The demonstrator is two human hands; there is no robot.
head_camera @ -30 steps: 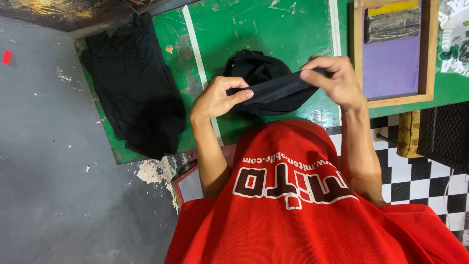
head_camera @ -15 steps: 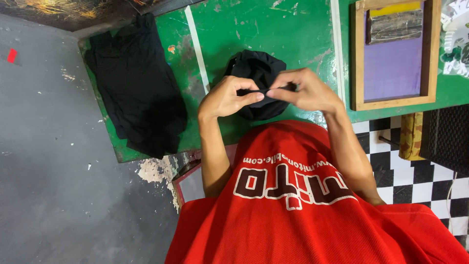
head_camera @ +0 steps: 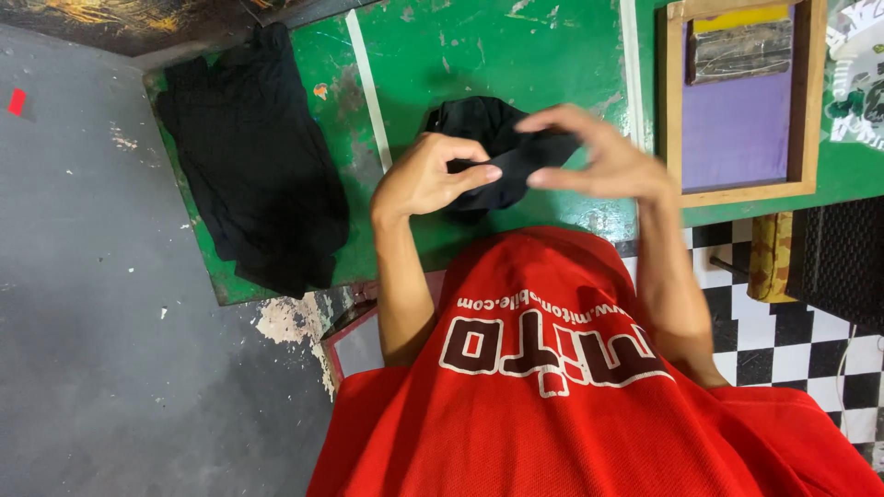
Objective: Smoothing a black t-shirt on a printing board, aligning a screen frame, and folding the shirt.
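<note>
Black cloth piece (head_camera: 502,152): small dark garment, bunched, held just above the green surface (head_camera: 516,46) in front of my chest.

Head view, itemised:
- Left hand (head_camera: 433,175): fingers curled narrow, thumb pinching the near edge of the cloth piece.
- Right hand (head_camera: 599,156): blurred; fingers bent around the other end of the same cloth, thumb pointing toward my left hand. Grip looks closed on the fabric, though the blur hides the exact pinch.
- Cloth state: most of it sits in a rounded heap between and behind my hands; a narrow band runs from one hand to the other. I judge the handling partway through: gathered up, neither flat nor laid aside.
- Black garment (head_camera: 253,166): lies flat, well apart to the left, hanging over the surface's edge.
- White stripe (head_camera: 368,87): painted line between that garment and my hands.
- Wooden frame (head_camera: 737,101): right of my hands, with a purple panel and a yellow strip at its top.
- Red shirt (head_camera: 552,396): mine, filling the lower view.
- Checkered floor (head_camera: 810,340): lower right.
</note>
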